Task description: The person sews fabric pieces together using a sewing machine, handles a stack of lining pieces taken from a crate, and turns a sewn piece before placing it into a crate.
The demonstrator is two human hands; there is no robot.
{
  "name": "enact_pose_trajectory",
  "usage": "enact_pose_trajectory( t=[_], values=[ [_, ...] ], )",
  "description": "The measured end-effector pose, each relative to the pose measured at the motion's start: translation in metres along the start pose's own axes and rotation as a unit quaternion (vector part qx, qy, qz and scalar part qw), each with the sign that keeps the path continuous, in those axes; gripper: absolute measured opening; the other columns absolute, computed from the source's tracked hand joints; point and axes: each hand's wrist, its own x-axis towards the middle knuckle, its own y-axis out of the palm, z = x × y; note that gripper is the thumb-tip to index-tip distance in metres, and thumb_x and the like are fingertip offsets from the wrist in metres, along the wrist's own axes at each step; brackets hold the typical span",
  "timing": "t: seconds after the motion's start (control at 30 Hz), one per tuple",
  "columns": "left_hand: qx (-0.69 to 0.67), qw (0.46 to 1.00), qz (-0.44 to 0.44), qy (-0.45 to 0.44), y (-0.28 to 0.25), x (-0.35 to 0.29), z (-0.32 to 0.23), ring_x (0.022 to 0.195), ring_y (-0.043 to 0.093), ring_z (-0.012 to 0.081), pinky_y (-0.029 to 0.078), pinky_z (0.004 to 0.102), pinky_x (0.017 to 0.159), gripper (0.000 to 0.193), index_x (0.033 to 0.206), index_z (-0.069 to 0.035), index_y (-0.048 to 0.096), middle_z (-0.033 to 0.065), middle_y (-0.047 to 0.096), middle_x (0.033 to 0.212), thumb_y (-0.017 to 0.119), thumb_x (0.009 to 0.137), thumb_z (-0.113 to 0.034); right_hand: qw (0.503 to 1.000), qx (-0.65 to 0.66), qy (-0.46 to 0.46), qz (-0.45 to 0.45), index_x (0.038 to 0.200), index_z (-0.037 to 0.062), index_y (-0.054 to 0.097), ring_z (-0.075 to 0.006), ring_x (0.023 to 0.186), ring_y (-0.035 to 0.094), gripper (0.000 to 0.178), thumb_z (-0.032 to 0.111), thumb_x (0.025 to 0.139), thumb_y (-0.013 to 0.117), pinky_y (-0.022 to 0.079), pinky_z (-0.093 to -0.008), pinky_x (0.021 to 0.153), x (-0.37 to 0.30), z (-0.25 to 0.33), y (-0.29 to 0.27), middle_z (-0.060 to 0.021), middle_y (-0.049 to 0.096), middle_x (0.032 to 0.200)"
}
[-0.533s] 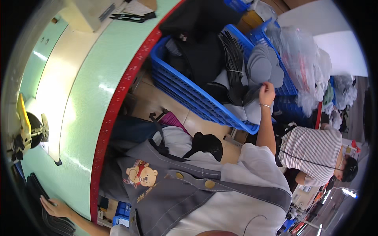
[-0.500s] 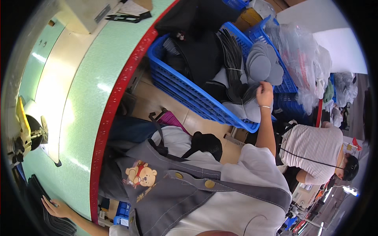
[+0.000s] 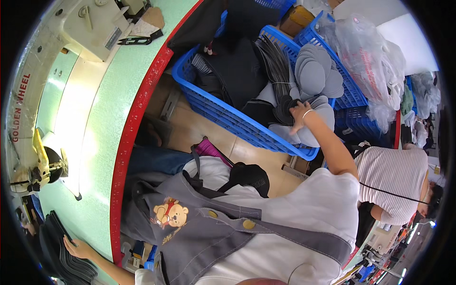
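Lengthwise, black strips (image 3: 277,69) slant down-right toward the right hand (image 3: 301,115); whether its grip holds any, I cannot tell.

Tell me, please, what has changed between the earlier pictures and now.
The right hand has shifted left over the blue basket, toward the lower ends of the bundled dark strips, its thumb now spread from its fingers. The left hand stays at the black stack.
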Motion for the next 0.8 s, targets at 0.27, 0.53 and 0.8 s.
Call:
enact_pose_trajectory(
  t=[0.27, 0.53, 0.8],
  values=[
    [-0.029, 0.999, 0.016, -0.009, 0.005, -0.004, -0.001, 0.107, 0.061, 0.0274, 0.048, 0.0390, 0.089, 0.038, 0.119, -0.010, 0.066, 0.0075, 0.064, 0.120, 0.053, 0.085, -0.003, 0.973, -0.188, -0.048, 0.124, 0.146, 0.0007, 0.031, -0.0325, 0.135, 0.041, 0.131, 0.070, 0.046, 0.081, 0.018, -0.0499, 0.116, 0.024, 0.005, 0.021, -0.0184, 0.040, 0.147],
    [-0.054, 0.996, 0.066, -0.027, 0.005, -0.010, 0.006, 0.107, 0.060, 0.0262, 0.048, 0.0374, 0.090, 0.033, 0.115, -0.009, 0.068, 0.0072, 0.065, 0.119, 0.052, 0.087, -0.005, 0.961, -0.103, 0.098, 0.239, 0.146, -0.0050, 0.028, -0.0355, 0.137, 0.035, 0.133, 0.075, 0.051, 0.077, 0.020, -0.0454, 0.116, 0.020, 0.007, 0.006, -0.0189, 0.041, 0.145],
    [-0.023, 0.990, 0.126, -0.062, 0.006, -0.009, 0.006, 0.106, 0.060, 0.0257, 0.048, 0.0366, 0.088, 0.032, 0.115, -0.010, 0.068, 0.0057, 0.065, 0.118, 0.051, 0.088, -0.007, 0.962, -0.131, -0.075, 0.228, 0.142, -0.0019, 0.032, -0.0381, 0.126, 0.049, 0.122, 0.074, 0.056, 0.073, 0.023, -0.0464, 0.115, 0.011, -0.002, 0.000, -0.0251, 0.050, 0.135]
  ],
)
